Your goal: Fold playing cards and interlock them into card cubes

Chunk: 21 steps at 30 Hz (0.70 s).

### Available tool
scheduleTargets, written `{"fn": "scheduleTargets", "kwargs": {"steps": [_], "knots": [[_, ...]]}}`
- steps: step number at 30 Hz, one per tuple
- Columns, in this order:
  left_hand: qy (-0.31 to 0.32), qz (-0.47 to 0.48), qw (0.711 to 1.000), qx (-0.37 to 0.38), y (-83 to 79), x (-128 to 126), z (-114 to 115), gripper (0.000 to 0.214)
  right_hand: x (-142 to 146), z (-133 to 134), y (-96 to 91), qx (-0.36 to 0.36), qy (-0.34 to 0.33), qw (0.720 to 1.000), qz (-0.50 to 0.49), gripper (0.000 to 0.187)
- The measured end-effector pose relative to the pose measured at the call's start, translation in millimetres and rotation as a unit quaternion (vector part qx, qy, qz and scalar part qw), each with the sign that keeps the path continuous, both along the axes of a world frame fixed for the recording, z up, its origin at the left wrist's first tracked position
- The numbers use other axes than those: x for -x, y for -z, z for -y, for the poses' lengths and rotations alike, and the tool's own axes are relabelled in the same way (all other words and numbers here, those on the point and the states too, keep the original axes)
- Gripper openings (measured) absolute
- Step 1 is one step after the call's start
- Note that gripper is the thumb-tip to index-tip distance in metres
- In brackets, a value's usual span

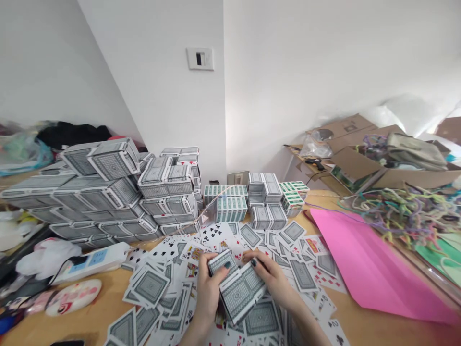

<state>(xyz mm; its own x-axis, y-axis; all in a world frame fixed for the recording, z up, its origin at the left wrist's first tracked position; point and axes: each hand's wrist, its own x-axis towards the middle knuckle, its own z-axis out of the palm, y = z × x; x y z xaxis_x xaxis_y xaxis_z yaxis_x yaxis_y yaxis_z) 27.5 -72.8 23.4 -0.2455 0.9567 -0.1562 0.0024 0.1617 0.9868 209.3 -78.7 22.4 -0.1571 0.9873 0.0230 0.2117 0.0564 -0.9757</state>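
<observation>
A block of playing cards, wrapped in grey-patterned card backs, is held tilted over the table between my two hands. My left hand grips its left side, thumb lying across the top face. At the upper right edge, my right hand has its fingers closed on the block, with the fingertips partly hidden behind it. Loose playing cards, some face up and some face down, are spread around and beneath both hands.
Stacked card blocks rise at the left, with more blocks and green-striped card boxes at the back. Left lie a power strip and a computer mouse. Right are a pink sheet, tangled yarn and a cardboard box.
</observation>
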Motion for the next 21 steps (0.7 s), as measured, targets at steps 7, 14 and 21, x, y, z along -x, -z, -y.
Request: {"fn": "scheduleTargets", "kwargs": {"steps": [7, 14, 21], "knots": [[0.099, -0.102, 0.989, -0.030, -3.5, 6.9, -5.8, 0.027, 37.2, 4.8, -8.3, 0.000, 0.122, 0.935, 0.334, 0.029], [0.127, -0.142, 0.982, -0.019, -4.6, 5.0, -4.7, 0.023, 56.1, 7.9, -6.8, -0.016, 0.104, 0.847, 0.521, 0.025], [0.109, -0.137, 0.983, -0.049, 4.6, 7.9, -10.2, 0.017, 59.9, 4.4, -10.7, 0.003, 0.102, 0.840, 0.532, 0.024]]}}
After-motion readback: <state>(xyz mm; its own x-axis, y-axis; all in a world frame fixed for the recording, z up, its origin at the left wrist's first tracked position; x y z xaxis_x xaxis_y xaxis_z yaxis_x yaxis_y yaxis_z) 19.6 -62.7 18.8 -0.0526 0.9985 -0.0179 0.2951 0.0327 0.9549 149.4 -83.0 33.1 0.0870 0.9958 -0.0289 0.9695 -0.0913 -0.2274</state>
